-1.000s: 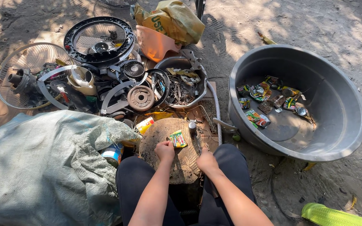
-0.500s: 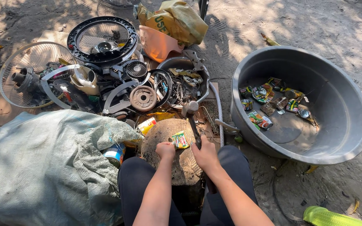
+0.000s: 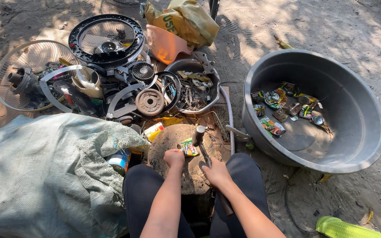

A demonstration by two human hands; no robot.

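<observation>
Hammer (image 3: 200,143) in the right hand (image 3: 217,172): fingers wrapped closed around the handle, the head raised just above the stump (image 3: 173,141) that serves as the block. The left hand (image 3: 174,158) rests on the stump top, fingers curled shut, pinching the near edge of a flattened can (image 3: 189,147), which lies on the stump right under the hammer head.

To strike well, I judge the left fingertips should stay at the can's very edge, clear of where the head lands, and the can should lie flat near the stump's middle so it cannot skid off. A short, square blow looks safer than a long swing, since the two hands are close together.

Right of the stump stands a big grey tub (image 3: 358,145) with more crushed cans (image 3: 283,108) lying on its bottom. Behind the stump is a heap of scrap: a fan guard (image 3: 16,66), a black ring (image 3: 106,39), a rusty disc (image 3: 150,102). Left of the stump lies a woven sack (image 3: 45,172), with another can (image 3: 120,161) just beside it.
</observation>
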